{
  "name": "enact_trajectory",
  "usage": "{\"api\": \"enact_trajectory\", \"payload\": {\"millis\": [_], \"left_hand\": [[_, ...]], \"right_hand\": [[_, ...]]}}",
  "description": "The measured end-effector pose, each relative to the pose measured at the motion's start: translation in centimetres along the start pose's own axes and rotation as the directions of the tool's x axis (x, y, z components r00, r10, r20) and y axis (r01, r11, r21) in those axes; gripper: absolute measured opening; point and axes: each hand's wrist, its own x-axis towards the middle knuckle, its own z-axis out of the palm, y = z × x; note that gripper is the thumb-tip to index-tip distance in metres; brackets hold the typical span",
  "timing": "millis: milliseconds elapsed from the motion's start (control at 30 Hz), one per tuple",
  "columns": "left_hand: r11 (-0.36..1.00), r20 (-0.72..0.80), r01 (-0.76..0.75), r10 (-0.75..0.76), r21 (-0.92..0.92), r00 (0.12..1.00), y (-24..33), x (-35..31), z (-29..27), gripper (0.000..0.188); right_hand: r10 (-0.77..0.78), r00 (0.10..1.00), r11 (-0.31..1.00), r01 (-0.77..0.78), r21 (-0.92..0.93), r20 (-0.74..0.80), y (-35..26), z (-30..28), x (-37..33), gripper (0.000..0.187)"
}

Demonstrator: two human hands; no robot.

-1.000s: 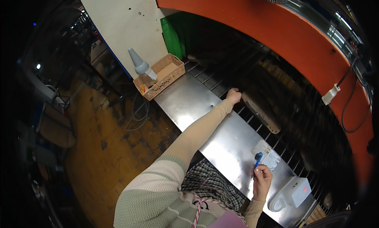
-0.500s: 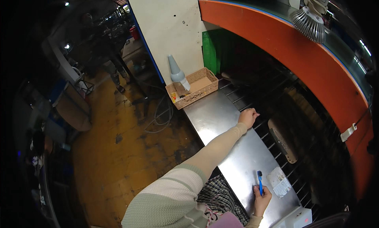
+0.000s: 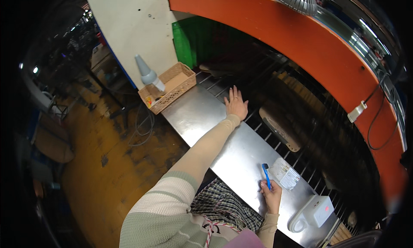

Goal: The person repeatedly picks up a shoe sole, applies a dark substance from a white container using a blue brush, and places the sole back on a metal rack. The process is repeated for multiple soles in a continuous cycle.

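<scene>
My left hand reaches across the metal table to its far edge. Its fingers are spread out over the dark bars beyond, and it holds nothing. A tan, elongated piece that looks like a shoe sole lies on the bars, to the right of that hand. Closer to me, my right hand is closed around a blue toothbrush, its dark bristle head pointing up and away. Beside the brush, a printed sheet lies flat on the metal.
A tan woven basket at the table's far left end holds a grey cone-shaped spool. A white box-like device stands at the near right. Over the bars arches an orange panel. Another pale piece lies farther along the bars.
The whole view has shifted, so things appear farther left and higher. My left hand's fingers have gone from curled to spread. My right hand keeps hold of the toothbrush.
</scene>
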Motion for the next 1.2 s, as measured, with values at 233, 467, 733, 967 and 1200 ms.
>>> {"api": "enact_trajectory", "payload": {"millis": [233,467,733,967,1200], "left_hand": [[0.950,0.143,-0.103,0.063,0.296,0.988,-1.2,6.9,0.0,0.076],[0.923,0.292,-0.114,0.002,0.367,0.956,-3.5,16.4,1.7,0.063],[0.906,0.238,-0.357,0.303,0.227,0.923,-7.6,20.3,3.5,0.088],[0.864,-0.208,-0.255,0.179,-0.434,0.961,-10.9,24.4,-10.1,0.031],[0.595,0.422,-0.035,0.609,-0.803,0.672,2.5,12.7,-19.8,0.019]], "right_hand": [[0.008,0.999,1.000,-0.009,-0.016,-0.044,0.4,0.4,0.0,0.009],[-0.049,0.992,0.997,0.042,-0.064,-0.113,1.2,0.8,0.1,0.013],[-0.059,0.992,0.980,0.037,-0.194,-0.113,1.3,0.5,0.5,0.016],[-0.071,0.988,0.991,0.055,-0.125,-0.134,1.6,0.7,0.4,0.016],[0.023,0.975,0.930,0.061,0.364,-0.222,-0.3,0.0,0.5,0.017]]}}
